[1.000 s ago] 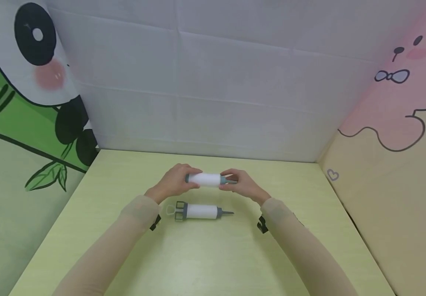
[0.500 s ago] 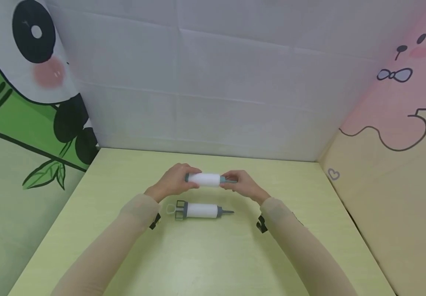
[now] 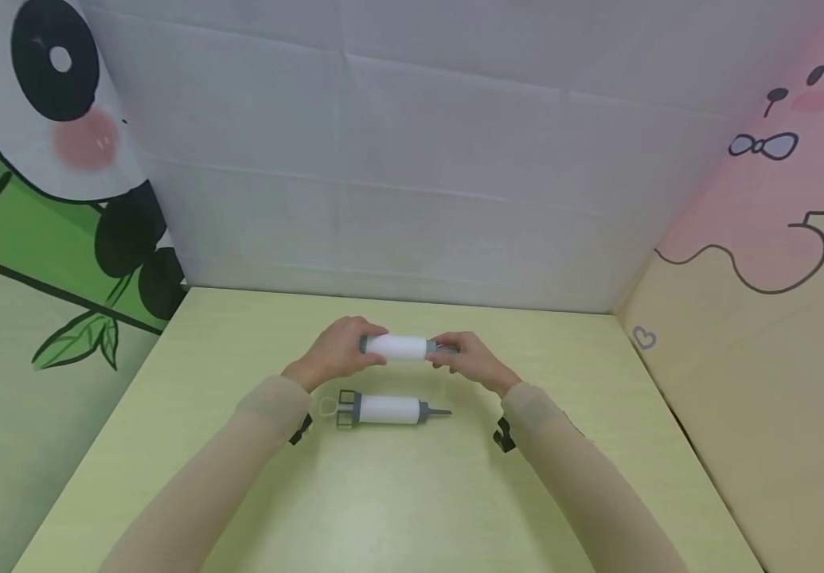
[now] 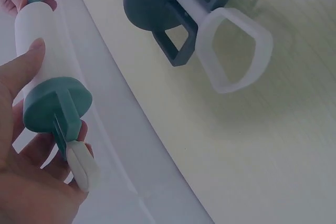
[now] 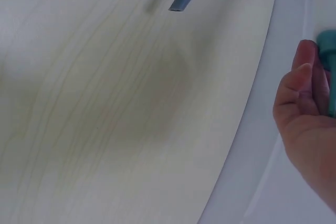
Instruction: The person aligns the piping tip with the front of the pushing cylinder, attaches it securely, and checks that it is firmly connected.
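Observation:
A large plastic syringe (image 3: 399,348) with a white barrel and teal ends is held level over the table's far half. My left hand (image 3: 340,348) grips its flange end, thumb along the barrel; the left wrist view shows the teal flange (image 4: 58,103) and white plunger handle (image 4: 82,167) against the palm. My right hand (image 3: 474,360) pinches the teal cap at the nozzle end, with the nozzle between its fingers. Nearer to me, a second syringe (image 3: 390,410) with grey ends lies on the table, its nozzle pointing right and its white ring handle (image 4: 262,51) to the left.
The pale wooden table (image 3: 412,509) ends at a white fabric wall (image 3: 412,159) behind the hands. Printed side walls stand left and right, one with a panda (image 3: 60,60), the other with a pink animal (image 3: 777,191). Dark wrist straps (image 3: 503,436) show below both sleeves.
My right hand has shifted very slightly at the nozzle end, its fingers closer about the cap. The left hand and the lying syringe stay nearly as they were; the head view has shifted a little.

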A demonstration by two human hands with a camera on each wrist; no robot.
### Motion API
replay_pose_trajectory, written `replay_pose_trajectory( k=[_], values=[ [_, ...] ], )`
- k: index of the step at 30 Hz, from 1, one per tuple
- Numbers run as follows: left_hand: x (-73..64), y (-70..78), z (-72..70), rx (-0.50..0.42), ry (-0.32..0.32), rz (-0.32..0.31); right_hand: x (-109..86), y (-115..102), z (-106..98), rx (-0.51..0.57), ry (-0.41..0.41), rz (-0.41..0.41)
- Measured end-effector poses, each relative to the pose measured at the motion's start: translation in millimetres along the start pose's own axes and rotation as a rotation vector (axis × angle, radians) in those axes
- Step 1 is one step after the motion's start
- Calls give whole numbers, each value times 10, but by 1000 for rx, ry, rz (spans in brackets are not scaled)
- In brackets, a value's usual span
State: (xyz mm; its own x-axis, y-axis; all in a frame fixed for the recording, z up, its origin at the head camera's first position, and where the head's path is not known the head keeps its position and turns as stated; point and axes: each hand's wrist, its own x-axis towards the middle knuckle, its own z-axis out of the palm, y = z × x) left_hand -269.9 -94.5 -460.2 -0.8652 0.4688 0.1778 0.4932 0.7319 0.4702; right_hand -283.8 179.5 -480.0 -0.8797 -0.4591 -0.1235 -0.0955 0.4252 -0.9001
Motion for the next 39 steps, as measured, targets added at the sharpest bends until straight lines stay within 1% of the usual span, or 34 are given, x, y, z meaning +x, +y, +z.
replay_pose_trajectory(
  k=[3, 8, 12, 19, 26, 28, 32, 39],
  values=[
    [-18, -44, 17, -9, 1, -36, 9, 35, 11, 44, 4, 11],
    [-40, -135, 95, 9, -28, -81, -4, 97, 42, 89, -7, 23],
    [-55, -166, 146, -6, -31, -91, -12, 126, 77, 100, 3, 19],
    [-57, -193, 257, -31, -52, -114, -8, 226, 153, 110, 47, 47],
    [-35, -214, 377, -29, -125, -170, 12, 363, 264, 128, 90, 80],
    [-29, -190, 395, -41, -144, -170, 4, 388, 280, 114, 108, 94],
    [-6, -132, 431, -56, -161, -172, -43, 421, 273, 75, 138, 124],
    [-5, -112, 460, -59, -158, -193, -92, 420, 306, 1, 149, 156]
  ],
)
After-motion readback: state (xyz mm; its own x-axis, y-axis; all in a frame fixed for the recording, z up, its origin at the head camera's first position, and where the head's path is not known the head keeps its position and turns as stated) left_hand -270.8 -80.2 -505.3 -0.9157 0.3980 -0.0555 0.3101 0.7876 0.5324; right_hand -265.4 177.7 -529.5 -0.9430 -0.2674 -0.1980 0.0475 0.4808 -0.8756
